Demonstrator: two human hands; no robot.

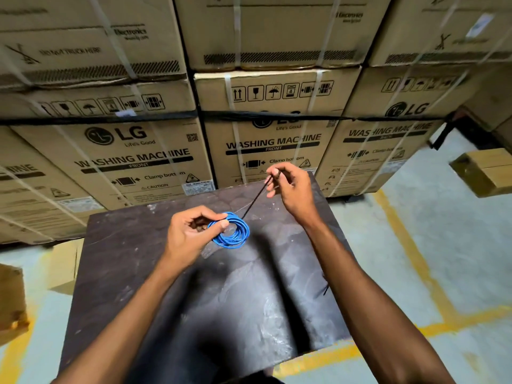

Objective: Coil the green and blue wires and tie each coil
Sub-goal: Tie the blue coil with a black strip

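Note:
A blue wire coil (234, 234) of several loops hangs just above the dark table (194, 300). My left hand (191, 234) pinches the coil's left side between thumb and fingers. A thin black tie (256, 198) runs taut from the coil's upper edge up to my right hand (289, 187), which pinches the tie's far end between thumb and forefinger. No green wire is in view.
Stacked cardboard washing machine boxes (263, 139) form a wall right behind the table. Smaller cartons sit at the left (11, 297) and far right (484, 170). A short black tie (326, 288) lies near the table's right edge. Yellow lines (415, 261) mark the grey floor.

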